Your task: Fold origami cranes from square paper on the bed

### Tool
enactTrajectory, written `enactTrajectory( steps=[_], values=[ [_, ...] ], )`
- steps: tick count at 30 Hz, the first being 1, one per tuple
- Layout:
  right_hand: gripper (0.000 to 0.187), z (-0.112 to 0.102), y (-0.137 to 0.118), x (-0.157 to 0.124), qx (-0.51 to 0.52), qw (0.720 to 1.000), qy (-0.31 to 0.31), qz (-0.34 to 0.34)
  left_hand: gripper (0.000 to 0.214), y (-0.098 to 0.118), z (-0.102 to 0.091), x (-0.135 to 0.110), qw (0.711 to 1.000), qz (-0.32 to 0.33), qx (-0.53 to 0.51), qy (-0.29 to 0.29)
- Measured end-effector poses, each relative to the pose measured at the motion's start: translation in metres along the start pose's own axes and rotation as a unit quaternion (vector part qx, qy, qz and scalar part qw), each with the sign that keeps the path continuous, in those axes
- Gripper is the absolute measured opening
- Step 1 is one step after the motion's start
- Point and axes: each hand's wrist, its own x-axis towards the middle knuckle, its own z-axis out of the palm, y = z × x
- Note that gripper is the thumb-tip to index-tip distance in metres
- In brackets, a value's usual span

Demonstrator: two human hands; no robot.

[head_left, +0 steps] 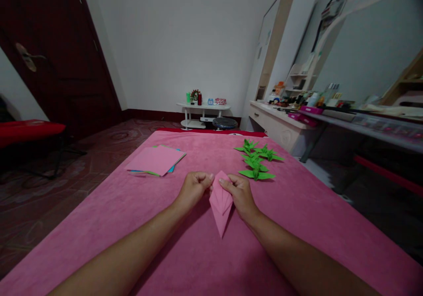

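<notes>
A pink folded paper piece (pixel 220 203), long and pointed toward me, rests on the pink cloth (pixel 297 216). My left hand (pixel 194 188) is closed in a pinch on its upper left edge. My right hand (pixel 240 193) pinches the upper right edge, fingers curled over the paper. Both hands sit at the middle of the cloth. Several green folded paper cranes (pixel 257 159) lie just beyond my right hand. A stack of square paper sheets (pixel 156 160), pink on top with blue and green edges showing, lies beyond my left hand.
The pink cloth covers a wide flat surface that ends at a red far edge. A dark door (pixel 59 62) and a red seat (pixel 28 131) are at the left. A small white table (pixel 202 111) stands by the far wall. Cluttered desks (pixel 297 115) line the right.
</notes>
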Motion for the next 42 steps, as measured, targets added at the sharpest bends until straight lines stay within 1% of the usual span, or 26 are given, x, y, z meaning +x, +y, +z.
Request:
enactTrajectory(
  steps=[2, 4, 7, 9, 10, 13, 14, 16, 20, 23, 25, 27, 30, 33, 35, 39, 42],
  values=[
    [0.032, -0.002, 0.002, 0.001, -0.003, 1.000, 0.008, 0.000, 0.047, -0.002, -0.001, 0.001, 1.000, -0.013, -0.018, -0.006],
    [0.032, -0.004, 0.002, 0.003, -0.017, 0.999, 0.034, -0.005, 0.050, -0.003, -0.001, 0.001, 0.999, -0.036, -0.023, -0.016],
    [0.035, -0.007, 0.000, 0.006, -0.032, 0.996, 0.081, -0.020, 0.044, -0.004, 0.000, -0.001, 0.994, -0.074, 0.010, -0.079],
    [0.038, -0.009, 0.001, 0.009, -0.007, 0.996, 0.082, -0.014, 0.042, -0.005, 0.001, -0.004, 0.988, -0.102, 0.015, -0.113],
    [0.038, -0.010, 0.001, 0.011, 0.019, 0.997, 0.073, -0.002, 0.041, -0.005, 0.001, -0.005, 0.987, -0.113, 0.009, -0.116],
    [0.040, -0.013, 0.005, 0.014, 0.095, 0.993, 0.050, 0.056, 0.038, -0.004, 0.002, -0.006, 0.986, -0.134, -0.016, -0.094],
    [0.041, -0.014, 0.006, 0.015, 0.103, 0.991, 0.053, 0.068, 0.037, -0.003, 0.002, -0.006, 0.986, -0.139, -0.025, -0.089],
    [0.040, -0.016, 0.007, 0.017, 0.103, 0.990, 0.066, 0.072, 0.035, -0.002, 0.002, -0.006, 0.984, -0.152, -0.047, -0.081],
    [0.033, -0.018, 0.006, 0.017, 0.081, 0.992, 0.091, 0.026, 0.034, -0.001, 0.002, -0.005, 0.982, -0.160, -0.067, -0.070],
    [0.023, -0.018, 0.002, 0.017, 0.039, 0.992, 0.115, -0.042, 0.035, -0.001, 0.002, -0.005, 0.983, -0.160, -0.066, -0.065],
    [0.016, -0.018, -0.001, 0.016, 0.008, 0.990, 0.113, -0.087, 0.035, -0.002, 0.002, -0.006, 0.983, -0.157, -0.066, -0.066],
    [0.013, -0.018, -0.002, 0.016, -0.010, 0.990, 0.100, -0.103, 0.036, -0.002, 0.002, -0.006, 0.984, -0.149, -0.066, -0.070],
    [0.016, -0.018, -0.001, 0.016, -0.006, 0.994, 0.087, -0.072, 0.035, -0.003, 0.002, -0.006, 0.986, -0.132, -0.072, -0.075],
    [0.020, -0.018, 0.000, 0.017, -0.002, 0.996, 0.076, -0.038, 0.035, -0.005, 0.004, -0.005, 0.988, -0.119, -0.075, -0.067],
    [0.021, -0.017, 0.000, 0.017, 0.001, 0.997, 0.070, -0.033, 0.035, -0.006, 0.005, -0.005, 0.989, -0.119, -0.068, -0.058],
    [0.020, -0.017, -0.002, 0.016, 0.010, 0.996, 0.074, -0.045, 0.034, -0.009, 0.004, -0.004, 0.989, -0.128, -0.059, -0.054],
    [0.022, -0.018, -0.003, 0.015, 0.018, 0.997, 0.066, -0.029, 0.033, -0.012, 0.002, -0.002, 0.988, -0.127, -0.071, -0.046]
  ],
)
